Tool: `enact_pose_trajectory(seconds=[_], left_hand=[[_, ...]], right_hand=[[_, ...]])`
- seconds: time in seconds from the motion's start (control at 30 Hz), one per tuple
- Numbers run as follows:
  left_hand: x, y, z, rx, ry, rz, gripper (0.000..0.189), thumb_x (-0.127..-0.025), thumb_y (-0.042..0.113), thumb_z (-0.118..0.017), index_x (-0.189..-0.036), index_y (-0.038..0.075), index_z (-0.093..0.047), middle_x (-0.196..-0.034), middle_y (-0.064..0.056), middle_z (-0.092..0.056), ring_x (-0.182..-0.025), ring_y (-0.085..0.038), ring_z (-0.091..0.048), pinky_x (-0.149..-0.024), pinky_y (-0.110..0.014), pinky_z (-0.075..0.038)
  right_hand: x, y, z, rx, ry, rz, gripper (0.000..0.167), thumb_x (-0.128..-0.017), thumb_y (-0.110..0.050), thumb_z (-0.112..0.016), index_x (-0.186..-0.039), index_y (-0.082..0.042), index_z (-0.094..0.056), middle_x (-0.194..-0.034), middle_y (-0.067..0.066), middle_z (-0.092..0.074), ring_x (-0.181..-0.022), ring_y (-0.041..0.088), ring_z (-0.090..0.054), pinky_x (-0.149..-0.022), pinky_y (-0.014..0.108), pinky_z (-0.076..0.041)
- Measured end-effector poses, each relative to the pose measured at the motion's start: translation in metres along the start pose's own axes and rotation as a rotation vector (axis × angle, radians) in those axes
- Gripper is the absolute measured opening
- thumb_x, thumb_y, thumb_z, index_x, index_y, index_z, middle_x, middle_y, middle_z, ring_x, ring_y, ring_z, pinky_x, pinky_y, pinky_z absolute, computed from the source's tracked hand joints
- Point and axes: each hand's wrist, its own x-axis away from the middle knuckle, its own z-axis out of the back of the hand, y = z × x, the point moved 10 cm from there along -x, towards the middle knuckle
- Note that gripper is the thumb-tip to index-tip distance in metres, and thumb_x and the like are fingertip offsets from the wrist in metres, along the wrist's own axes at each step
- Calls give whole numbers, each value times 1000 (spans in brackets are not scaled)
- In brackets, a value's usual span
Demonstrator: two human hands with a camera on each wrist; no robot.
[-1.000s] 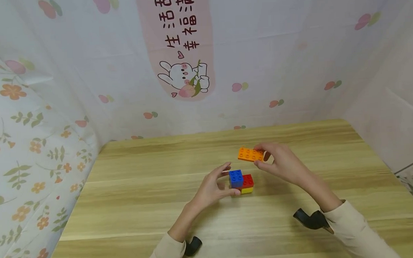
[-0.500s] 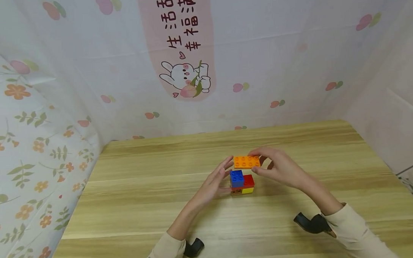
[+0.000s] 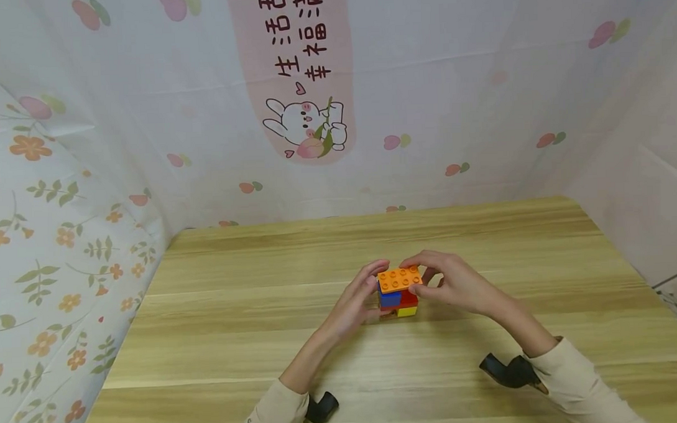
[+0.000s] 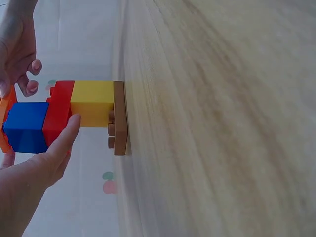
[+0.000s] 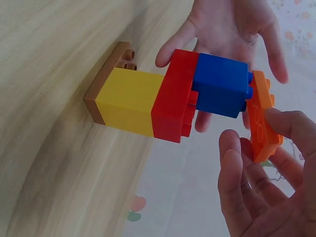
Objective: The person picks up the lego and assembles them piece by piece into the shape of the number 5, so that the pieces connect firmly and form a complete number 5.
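Note:
My right hand [image 3: 454,283] pinches one end of an orange toy building plate [image 3: 399,280] between thumb and fingers. The plate's other end lies right at the top studs of a blue brick [image 5: 220,85]. Below the blue brick come a red brick [image 5: 174,98], a yellow brick [image 5: 131,102] and, lowest, a thin brown plate [image 4: 120,136] on the table. Beside the stack, my left hand [image 3: 350,307] has its fingers extended, with the thumb along the red brick's side in the left wrist view. Some blue studs still show under the tilted orange plate in the right wrist view.
The wood-grain table [image 3: 236,339] spreads around the stack. A printed curtain [image 3: 452,95] hangs behind it, and a flowered cloth [image 3: 49,259] hangs at the left. Black curved pieces [image 3: 322,408] sit at both sleeve cuffs.
The right hand has brought the orange plate left and toward the person, from behind the stack to over the blue brick. The left hand's fingers have straightened beside the stack.

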Motion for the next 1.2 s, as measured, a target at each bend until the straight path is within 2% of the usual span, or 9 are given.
enact_pose_trajectory(seconds=[0.23,0.53,0.73,0.9,1.07,1.2], left_hand=[[0,0,0,11,-19,-10,46,-103,29,-33,-144,9,-29,-149,-14,-21,-127,-33,-34,-93,-54,-40],[1,2,0,-16,1,-32,41,-102,26,-36,-141,14,-32,-145,-15,-29,-127,-32,-36,-91,-52,-42],[1,2,1,-24,29,-40,35,-103,19,-35,-135,7,-32,-140,-15,-34,-121,-30,-42,-90,-54,-42],[1,2,1,-3,37,-36,33,-102,20,-37,-131,4,-36,-135,-11,-39,-118,-28,-44,-89,-53,-43],[0,2,1,8,43,-33,33,-102,19,-38,-129,0,-36,-131,-13,-41,-117,-29,-45,-89,-53,-43],[1,1,3,-2,75,-40,32,-101,18,-40,-127,0,-38,-128,-13,-43,-115,-28,-47,-89,-53,-43]], right_hand=[[1,2,-2,1,-2,8,36,-83,-15,-71,-116,-6,-60,-106,5,-62,-78,12,-58,-55,24,-51],[2,2,-3,18,-8,12,36,-83,-16,-71,-116,-6,-62,-102,2,-63,-79,13,-57,-57,24,-52],[1,4,-4,20,-17,3,37,-82,-16,-72,-116,-6,-62,-101,1,-63,-79,13,-56,-58,27,-53],[0,6,-5,15,-28,-12,38,-82,-16,-72,-117,-6,-62,-100,1,-63,-78,13,-56,-59,27,-53],[0,5,-5,9,-28,-11,38,-81,-17,-73,-116,-6,-63,-99,-1,-63,-77,12,-56,-58,27,-53],[1,5,-4,7,-22,-6,38,-81,-16,-73,-116,-6,-63,-98,-1,-64,-76,12,-55,-58,27,-53]])
